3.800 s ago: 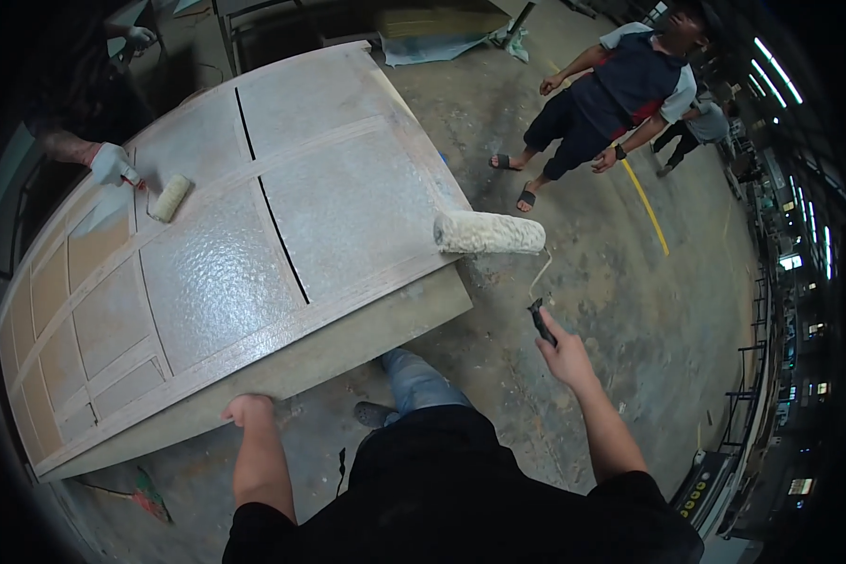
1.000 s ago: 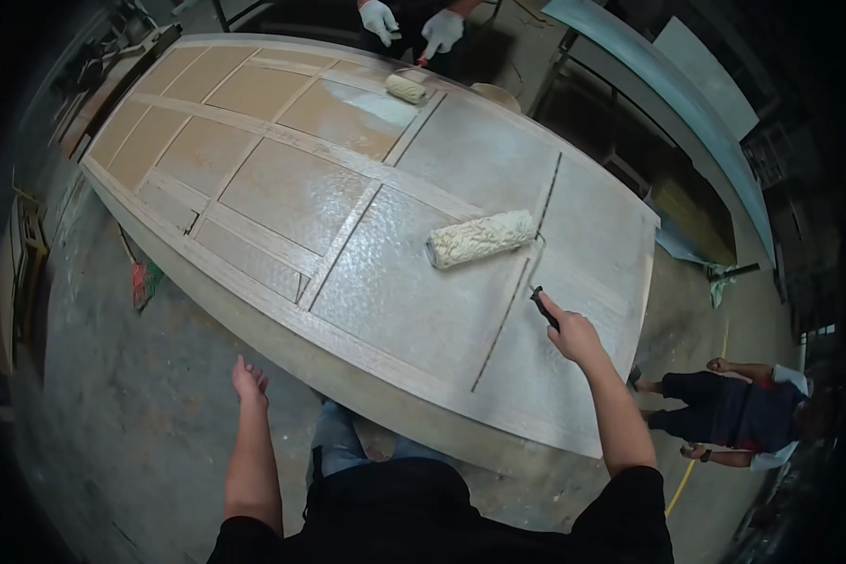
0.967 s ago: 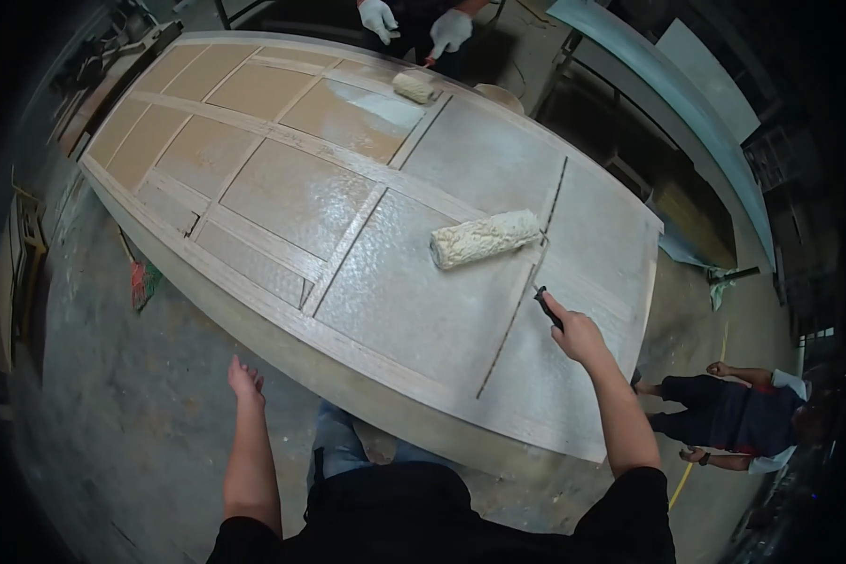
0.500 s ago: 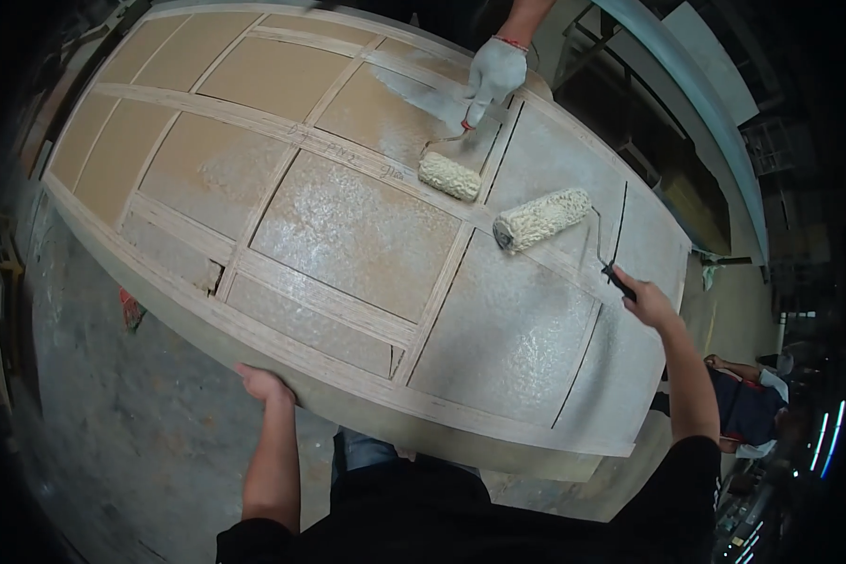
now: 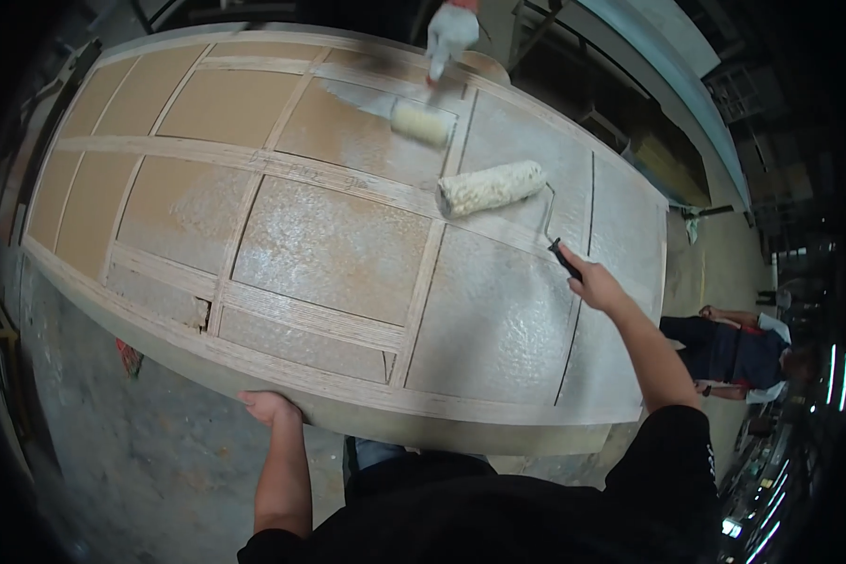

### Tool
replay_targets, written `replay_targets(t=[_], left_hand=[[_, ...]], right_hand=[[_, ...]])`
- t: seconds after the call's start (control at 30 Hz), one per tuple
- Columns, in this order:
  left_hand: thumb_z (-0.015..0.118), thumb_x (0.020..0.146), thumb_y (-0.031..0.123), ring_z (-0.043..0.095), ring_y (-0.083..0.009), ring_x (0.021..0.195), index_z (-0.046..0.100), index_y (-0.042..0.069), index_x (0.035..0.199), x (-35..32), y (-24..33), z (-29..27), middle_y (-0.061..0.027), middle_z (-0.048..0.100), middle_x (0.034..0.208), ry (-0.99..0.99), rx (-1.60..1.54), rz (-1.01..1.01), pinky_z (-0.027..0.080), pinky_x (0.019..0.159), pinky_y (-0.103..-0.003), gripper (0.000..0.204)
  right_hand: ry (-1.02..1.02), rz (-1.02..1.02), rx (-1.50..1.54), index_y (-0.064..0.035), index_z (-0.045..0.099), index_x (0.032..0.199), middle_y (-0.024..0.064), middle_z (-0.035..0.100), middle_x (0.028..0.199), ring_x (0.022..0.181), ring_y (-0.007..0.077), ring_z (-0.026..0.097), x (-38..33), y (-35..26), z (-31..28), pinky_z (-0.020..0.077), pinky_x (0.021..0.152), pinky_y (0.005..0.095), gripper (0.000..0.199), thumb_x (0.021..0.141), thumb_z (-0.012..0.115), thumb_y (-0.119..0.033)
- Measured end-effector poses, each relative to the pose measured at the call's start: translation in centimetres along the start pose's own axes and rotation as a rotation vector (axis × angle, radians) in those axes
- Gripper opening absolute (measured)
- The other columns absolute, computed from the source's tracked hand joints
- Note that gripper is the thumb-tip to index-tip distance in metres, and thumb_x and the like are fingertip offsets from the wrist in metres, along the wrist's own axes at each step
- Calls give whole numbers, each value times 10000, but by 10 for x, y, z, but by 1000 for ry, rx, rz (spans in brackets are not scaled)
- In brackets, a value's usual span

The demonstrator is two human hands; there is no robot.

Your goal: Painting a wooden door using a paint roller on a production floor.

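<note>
L hand [image 5: 271, 408] sits at the near edge of the wooden door panel [image 5: 329, 254], fingers curled under/against that edge, so its grip is on the panel itself, steadying it. The panel lies flat, long axis running from far left to near right across the view, w/ recessed fields between raised rails. Left-side fields look dry and tan; the middle and right ones are wet and grey-white w/ a stippled coat.

Moving right: paint roller [image 5: 492, 186] rests on the panel near the far-right part, roller sleeve lying roughly crosswise to the handle, long axis left–right w/ a slight upward tilt to the right. Its wire frame bends down to a dark handle, and the R hand [image 5: 594, 285] is closed round that handle. So the roller lies up and to the left of the R grip, i.e. ahead of the hand, away from the body. R hand is the nearer one by far; L hand is well apart from it, down at the near edge.

Just beyond, a co-worker's gloved hand [image 5: 451, 30] comes in from the far side w/ a second, smaller roller [image 5: 420, 121] on the field beside the first; the two rollers are near, not touching. Far right, another person [image 5: 733, 343] bends over on the floor [image 5: 113, 461].

Vs. half a sec ago: the roller sits about the same way under the R hand, the co-worker's roller has shifted further along its field, and the L hand still holds the near edge.
</note>
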State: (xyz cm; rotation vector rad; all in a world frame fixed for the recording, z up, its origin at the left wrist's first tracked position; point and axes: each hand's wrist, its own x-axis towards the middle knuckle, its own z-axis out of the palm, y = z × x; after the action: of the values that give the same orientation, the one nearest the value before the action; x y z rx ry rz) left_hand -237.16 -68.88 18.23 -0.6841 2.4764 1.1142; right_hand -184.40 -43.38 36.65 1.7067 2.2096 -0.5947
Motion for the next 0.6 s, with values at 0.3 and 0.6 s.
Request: replay_targets(t=[0.3,0.6], left_hand=[[290,955,589,509,-306,1182,400,40,1383,46,-66,-27,-171,481,1350,-724,-474,49,438,948,-416,705],[466,914,560,609,-267,917,497,92,1255,23,-192,-141,-111,603,1111,-907,470,96,499,757,-432,580]], right_hand=[[124,188,406,-239,372,1428,244,628,820,761,391,637,-197,0,91,508,724,398,725,771,642,-93],[2,271,1625,-132,253,1465,83,527,744,483,126,499,-308,-54,163,415,407,269,708,849,596,-63]])
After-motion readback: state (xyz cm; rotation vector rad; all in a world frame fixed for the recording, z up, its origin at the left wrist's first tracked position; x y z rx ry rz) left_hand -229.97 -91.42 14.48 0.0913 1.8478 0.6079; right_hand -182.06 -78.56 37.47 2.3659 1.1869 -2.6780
